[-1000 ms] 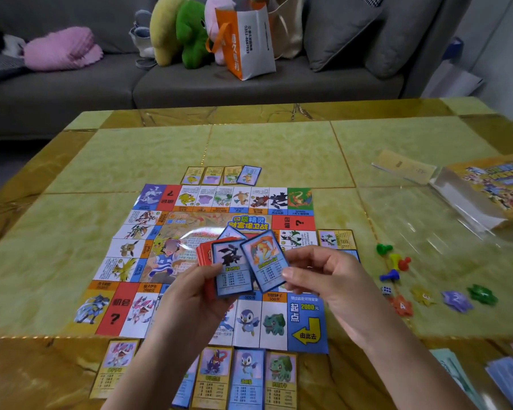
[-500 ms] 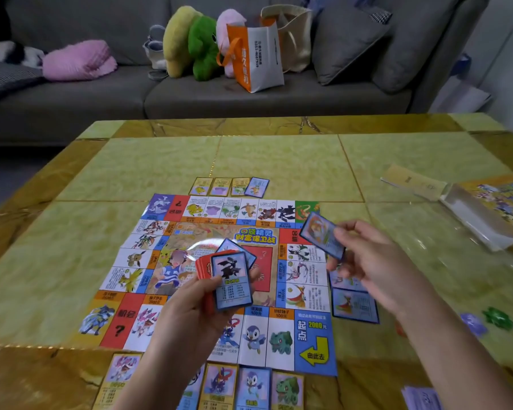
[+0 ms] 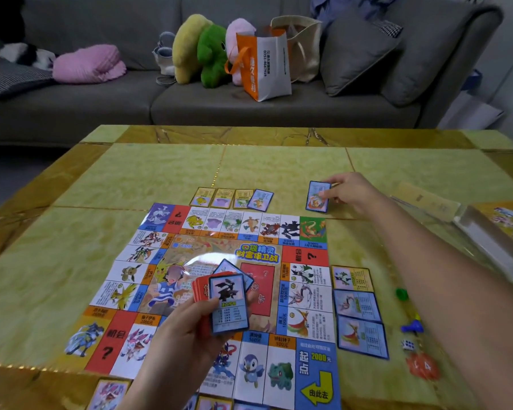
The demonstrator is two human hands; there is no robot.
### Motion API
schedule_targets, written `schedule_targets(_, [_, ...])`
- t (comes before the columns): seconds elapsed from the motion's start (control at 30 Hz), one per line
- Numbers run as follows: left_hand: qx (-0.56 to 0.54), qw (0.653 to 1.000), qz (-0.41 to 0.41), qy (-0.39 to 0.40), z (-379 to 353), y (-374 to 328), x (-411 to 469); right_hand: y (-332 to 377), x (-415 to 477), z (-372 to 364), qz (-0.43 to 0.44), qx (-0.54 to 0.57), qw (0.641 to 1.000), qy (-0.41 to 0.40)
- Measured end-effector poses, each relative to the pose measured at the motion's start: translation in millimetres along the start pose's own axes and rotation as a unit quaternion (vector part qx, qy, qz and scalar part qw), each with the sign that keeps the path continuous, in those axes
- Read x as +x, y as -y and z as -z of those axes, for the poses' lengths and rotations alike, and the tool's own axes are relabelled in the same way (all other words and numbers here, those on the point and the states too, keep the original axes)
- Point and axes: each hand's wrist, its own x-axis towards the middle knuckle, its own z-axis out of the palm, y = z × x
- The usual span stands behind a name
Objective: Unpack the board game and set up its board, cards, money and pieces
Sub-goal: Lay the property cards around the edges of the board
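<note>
**Blue card held past the board's far right corner**

The right hand (image 3: 353, 192) pinches a blue card (image 3: 318, 197) by its edge, beyond the far right corner of the board (image 3: 258, 229). I cannot tell whether the card touches the table (image 3: 279, 173). The left hand (image 3: 187, 329) grips a stack of cards (image 3: 227, 303) over the board's middle, a blue one in front and red ones behind. Four cards (image 3: 223, 197) lie in a row along the board's far edge, and three cards (image 3: 356, 304) lie beside its right edge. Small coloured pieces (image 3: 412, 326) and a die (image 3: 408, 344) sit further right.

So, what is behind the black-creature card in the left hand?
Behind the black-creature card, the left hand holds a tilted blue-edged card, of which only the top shows, and a fan of red cards. Most of each is covered, so their count and print are unknown.
</note>
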Motion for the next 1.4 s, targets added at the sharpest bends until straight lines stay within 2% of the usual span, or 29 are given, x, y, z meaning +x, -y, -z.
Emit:
schedule_targets(0.23, [-0.006, 1.000, 0.001, 0.020, 3.5, -5.0, 1.8, -8.0, 21.9, -7.9, 0.011, -0.076, 0.997, 0.021])
schedule_targets(0.47, [-0.001, 1.000, 0.004, 0.021, 0.7, -3.9, 0.7, -12.9, 20.7, -9.5, 0.026, -0.089, 0.995, 0.042])
schedule_targets(0.87, [0.006, 1.000, 0.008, 0.027, 4.1, -3.2, -0.1, -11.5, 16.1, -14.4, 0.029, -0.098, 0.994, 0.028])
schedule_targets(0.97, [0.018, 1.000, -0.001, 0.018, 4.0, -1.2, 2.4, -12.1, 15.0, -14.0, 0.033, -0.080, 0.996, 0.025])
schedule_targets(1.13, [0.034, 0.999, -0.017, 0.020, 5.2, -1.0, 0.9, 4.5, -9.2, -16.5, 0.044, 0.040, 0.998, -0.036])
schedule_targets(1.2, [0.043, 0.998, -0.031, 0.022, 6.2, -1.2, -0.8, 21.0, -38.7, -21.7, 0.075, 0.056, 0.995, -0.016])
schedule_targets(1.3, [0.060, 0.997, -0.058, 0.005, 8.0, -0.4, -1.3, 41.6, -95.0, -33.7, 0.110, 0.082, 0.988, 0.070])
schedule_targets(1.4, [0.066, 0.995, -0.078, 0.018, 6.6, -1.1, -3.2, 45.6, -144.7, -46.9, 0.111, 0.094, 0.979, 0.145])
